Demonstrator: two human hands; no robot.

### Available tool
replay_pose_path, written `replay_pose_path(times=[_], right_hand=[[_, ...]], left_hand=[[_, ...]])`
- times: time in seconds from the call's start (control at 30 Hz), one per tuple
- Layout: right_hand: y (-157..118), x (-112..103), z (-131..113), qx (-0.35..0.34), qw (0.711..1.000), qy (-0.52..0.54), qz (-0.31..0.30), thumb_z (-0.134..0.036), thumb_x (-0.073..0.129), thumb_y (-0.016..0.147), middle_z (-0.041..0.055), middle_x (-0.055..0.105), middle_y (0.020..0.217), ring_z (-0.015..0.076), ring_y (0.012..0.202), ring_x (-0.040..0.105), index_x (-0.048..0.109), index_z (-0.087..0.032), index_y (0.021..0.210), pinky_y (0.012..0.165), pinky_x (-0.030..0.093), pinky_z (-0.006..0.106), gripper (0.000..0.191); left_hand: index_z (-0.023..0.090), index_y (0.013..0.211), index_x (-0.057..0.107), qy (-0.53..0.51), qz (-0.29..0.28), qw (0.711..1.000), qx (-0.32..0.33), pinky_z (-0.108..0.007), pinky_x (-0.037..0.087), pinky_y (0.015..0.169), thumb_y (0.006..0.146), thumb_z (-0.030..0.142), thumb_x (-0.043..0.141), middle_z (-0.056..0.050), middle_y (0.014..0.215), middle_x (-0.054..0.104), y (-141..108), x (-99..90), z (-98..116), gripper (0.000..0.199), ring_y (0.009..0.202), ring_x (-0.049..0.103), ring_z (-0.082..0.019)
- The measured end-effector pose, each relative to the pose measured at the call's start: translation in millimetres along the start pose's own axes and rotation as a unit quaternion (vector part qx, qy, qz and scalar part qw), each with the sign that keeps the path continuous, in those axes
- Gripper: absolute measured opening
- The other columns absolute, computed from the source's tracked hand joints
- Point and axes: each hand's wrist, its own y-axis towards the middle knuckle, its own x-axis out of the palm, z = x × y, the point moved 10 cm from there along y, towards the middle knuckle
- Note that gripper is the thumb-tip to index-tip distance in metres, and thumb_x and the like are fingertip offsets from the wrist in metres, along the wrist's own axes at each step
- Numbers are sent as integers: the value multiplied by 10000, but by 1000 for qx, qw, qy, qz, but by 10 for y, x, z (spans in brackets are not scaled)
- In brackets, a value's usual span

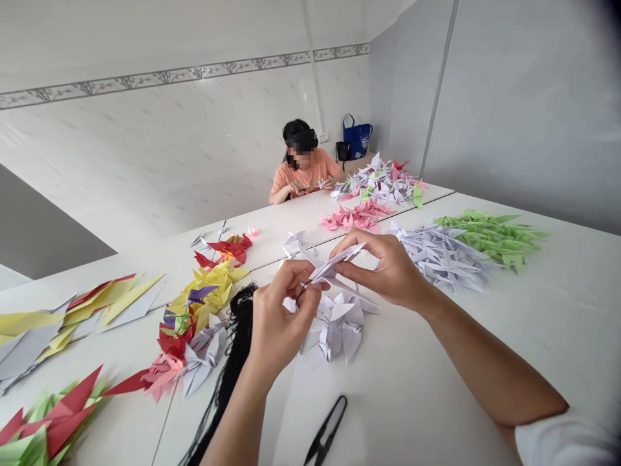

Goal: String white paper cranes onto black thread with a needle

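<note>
Left hand (281,320) and right hand (383,268) pinch a white origami crane (337,264) above the worktop (412,388). Narrow-set fingers (352,249) partly hide it; a dark thread (301,292) by the left hand is hard to make out.

Black thread snips (326,430) are just sitting out on the long white table (485,388), with heaps of green paper cranes (495,239) and pink paper cranes (356,217) piled up past them. Down the far end, a table spot is taken by a person in an orange T-shirt (303,169), and a blue tote bag (357,137) is parked by the white tiled wall (179,142).
</note>
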Motion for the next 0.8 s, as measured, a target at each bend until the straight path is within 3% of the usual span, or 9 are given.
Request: replay_pose_path(times=[0.1,0.23,0.33,0.5,0.6,0.7,0.8], right_hand=[[-8,18,42,28,999,13,-22,-363,741,907,2,735,866,187,828,693,677,-222,896,768,538,292,155],[-16,52,80,53,998,10,-43,-356,722,921,3,727,864,182,831,675,686,-215,890,762,519,286,149],[-7,54,105,59,997,15,-44,-349,718,923,5,723,876,179,832,669,682,-212,889,763,512,286,146],[16,-99,97,48,997,50,21,-361,771,882,8,720,888,174,857,672,660,-201,870,814,527,280,195],[2,-32,74,52,999,11,-8,-326,744,903,7,724,875,169,840,670,668,-198,876,794,524,274,151],[-22,65,76,65,997,2,-36,-333,717,922,4,717,841,164,807,662,671,-197,872,776,524,282,152],[-25,23,81,68,995,68,-4,-363,729,918,15,726,863,174,869,688,638,-199,832,842,547,304,206]], left_hand=[[209,883,603,70,-3,997,34,-203,410,549,900,147,612,57,683,560,0,-26,73,65,538,513,-65],[209,910,637,103,-19,993,58,-197,399,565,905,209,654,59,676,536,19,8,84,18,560,477,-63],[197,892,660,84,-23,995,41,-198,413,545,937,242,631,53,646,564,44,14,13,70,530,514,-67],[184,872,651,23,5,1000,-14,-201,484,550,958,286,605,1,819,711,63,-65,-127,141,566,624,-89],[190,963,650,20,-6,1000,-3,-216,514,621,928,292,652,14,779,678,62,-32,-104,108,625,647,-108],[181,896,659,29,-15,999,23,-220,498,645,927,284,659,28,716,631,60,4,-51,107,613,628,-98],[180,874,659,21,4,1000,11,-216,488,609,933,281,652,28,722,642,75,-49,-90,117,599,636,-96]])
